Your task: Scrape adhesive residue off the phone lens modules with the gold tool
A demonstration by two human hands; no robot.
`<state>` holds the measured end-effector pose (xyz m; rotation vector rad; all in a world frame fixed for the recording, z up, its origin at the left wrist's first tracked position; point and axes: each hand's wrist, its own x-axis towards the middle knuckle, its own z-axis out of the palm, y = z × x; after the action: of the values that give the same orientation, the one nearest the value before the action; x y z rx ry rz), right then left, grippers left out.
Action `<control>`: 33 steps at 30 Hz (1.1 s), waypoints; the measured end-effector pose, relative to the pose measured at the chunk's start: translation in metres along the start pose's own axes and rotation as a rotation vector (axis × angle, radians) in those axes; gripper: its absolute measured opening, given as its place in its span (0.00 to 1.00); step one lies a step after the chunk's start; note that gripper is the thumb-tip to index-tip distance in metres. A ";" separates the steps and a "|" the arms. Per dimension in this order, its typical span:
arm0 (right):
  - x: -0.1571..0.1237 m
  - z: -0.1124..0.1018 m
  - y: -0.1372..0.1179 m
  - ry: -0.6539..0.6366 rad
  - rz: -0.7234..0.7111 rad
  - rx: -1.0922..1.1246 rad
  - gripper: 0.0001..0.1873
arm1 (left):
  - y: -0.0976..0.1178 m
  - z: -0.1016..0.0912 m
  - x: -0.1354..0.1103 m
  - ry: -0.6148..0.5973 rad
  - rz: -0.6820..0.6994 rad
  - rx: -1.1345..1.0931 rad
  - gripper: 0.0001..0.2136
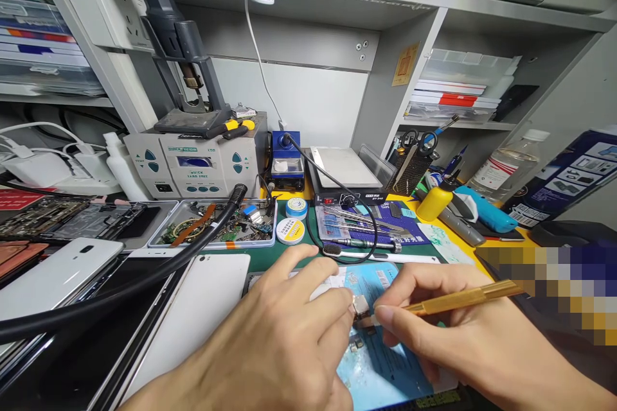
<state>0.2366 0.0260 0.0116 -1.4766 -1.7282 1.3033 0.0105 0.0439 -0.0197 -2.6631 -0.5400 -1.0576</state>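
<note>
Pinching a gold-handled pen-style tool (465, 297) in the right hand (434, 324), that grip closed around the handle close to its working end, probably for fine control at the small silver-and-dark electronic part (360, 304) just right of lower centre in the frame. Holding the left hand (294, 318) against or just beside the part's left side, fingers curled, likely to steady so small a piece, with pinching or mere pressing by that grip impossible to tell. Working over a blue printed sheet (373, 372) at lower centre, presumably as a flat, contrasting ground.
</note>
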 end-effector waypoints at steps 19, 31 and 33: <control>-0.003 -0.001 0.000 0.038 -0.093 -0.123 0.08 | -0.001 -0.001 0.002 0.012 0.019 -0.018 0.15; -0.005 0.000 -0.003 0.026 -0.051 -0.125 0.09 | 0.001 -0.002 0.001 -0.007 0.003 -0.030 0.15; -0.005 0.000 -0.003 0.035 -0.066 -0.114 0.09 | 0.001 -0.001 0.000 -0.003 0.004 -0.026 0.15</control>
<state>0.2367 0.0220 0.0153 -1.4827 -1.8388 1.1559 0.0100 0.0425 -0.0190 -2.6876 -0.5244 -1.0667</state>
